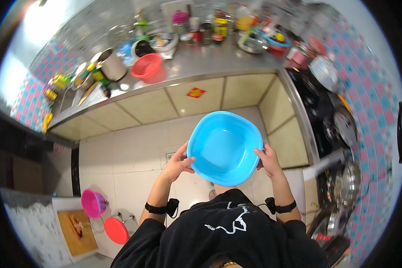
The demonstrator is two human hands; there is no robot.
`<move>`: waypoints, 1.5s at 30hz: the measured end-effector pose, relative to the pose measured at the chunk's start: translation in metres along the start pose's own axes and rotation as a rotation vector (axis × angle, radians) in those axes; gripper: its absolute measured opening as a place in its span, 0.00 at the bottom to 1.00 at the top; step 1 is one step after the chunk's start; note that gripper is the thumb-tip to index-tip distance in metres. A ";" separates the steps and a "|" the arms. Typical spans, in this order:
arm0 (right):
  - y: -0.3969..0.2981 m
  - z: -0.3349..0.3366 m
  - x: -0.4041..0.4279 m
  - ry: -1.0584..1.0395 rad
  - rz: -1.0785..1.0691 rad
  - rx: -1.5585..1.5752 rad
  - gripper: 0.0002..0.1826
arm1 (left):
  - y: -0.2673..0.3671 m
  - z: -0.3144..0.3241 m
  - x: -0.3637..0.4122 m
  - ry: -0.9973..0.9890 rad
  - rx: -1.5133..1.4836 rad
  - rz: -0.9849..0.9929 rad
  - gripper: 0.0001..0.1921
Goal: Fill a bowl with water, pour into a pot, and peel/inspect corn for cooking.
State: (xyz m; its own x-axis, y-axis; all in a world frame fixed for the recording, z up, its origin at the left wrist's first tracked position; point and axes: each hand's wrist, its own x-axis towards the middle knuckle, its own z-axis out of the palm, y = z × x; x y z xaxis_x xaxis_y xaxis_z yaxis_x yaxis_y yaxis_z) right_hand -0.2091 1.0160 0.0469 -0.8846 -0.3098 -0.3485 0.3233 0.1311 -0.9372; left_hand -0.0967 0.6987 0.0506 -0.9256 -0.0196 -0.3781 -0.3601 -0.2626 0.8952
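Note:
A blue plastic basin (222, 147) is held out over the tiled floor in front of my body. Its inside faces up and looks bare. My left hand (178, 163) grips the rim on the left side, thumb over the edge. On the opposite side my right hand (268, 160) holds the rim the same way, with its thumb on top and the other fingers partly hidden beneath. The basin is apart from the steel countertop (207, 65) beyond it.
A red plastic basin (149, 68) and a metal pot (112, 65) stand on the counter, with jars and bottles behind. At right is a black stove (313, 100) with a wok (345, 125). A red stool (116, 231) and pink bucket (93, 203) stand at lower left.

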 end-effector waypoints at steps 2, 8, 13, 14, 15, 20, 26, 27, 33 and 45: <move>-0.014 0.037 0.035 -0.086 -0.006 -0.003 0.21 | 0.002 -0.036 -0.004 0.081 -0.030 0.020 0.32; -0.036 0.146 0.150 -0.489 -0.016 -0.103 0.25 | 0.028 -0.130 -0.011 0.329 -0.068 -0.009 0.25; -0.057 0.265 0.220 -0.718 -0.030 -0.090 0.27 | 0.040 -0.202 -0.024 0.551 -0.123 -0.071 0.19; -0.059 0.290 0.233 -0.781 -0.002 -0.168 0.29 | 0.034 -0.222 -0.026 0.585 -0.145 -0.062 0.19; -0.059 0.311 0.243 -0.846 0.030 -0.254 0.31 | 0.034 -0.234 -0.032 0.619 -0.168 -0.061 0.19; -0.081 0.444 0.279 -1.077 0.095 -0.293 0.37 | 0.038 -0.320 -0.061 0.811 -0.252 0.021 0.22; -0.101 0.628 0.275 -1.206 0.056 -0.413 0.39 | 0.030 -0.452 -0.123 0.924 -0.330 0.122 0.23; -0.107 0.654 0.270 -1.215 0.079 -0.434 0.39 | 0.037 -0.470 -0.135 0.933 -0.347 0.131 0.23; -0.128 0.834 0.252 -1.227 0.142 -0.507 0.30 | 0.059 -0.604 -0.206 1.015 -0.328 0.172 0.24; -0.130 1.081 0.346 -1.258 0.172 -0.379 0.30 | 0.143 -0.883 -0.200 1.006 -0.249 0.036 0.21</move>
State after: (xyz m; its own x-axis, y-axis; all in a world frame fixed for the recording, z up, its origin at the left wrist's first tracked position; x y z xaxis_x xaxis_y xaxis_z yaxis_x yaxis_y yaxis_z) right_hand -0.1942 -0.1265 0.0314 0.1371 -0.8916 -0.4316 0.1041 0.4463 -0.8888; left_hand 0.1398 -0.1867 0.0459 -0.3690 -0.7979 -0.4767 -0.1938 -0.4355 0.8791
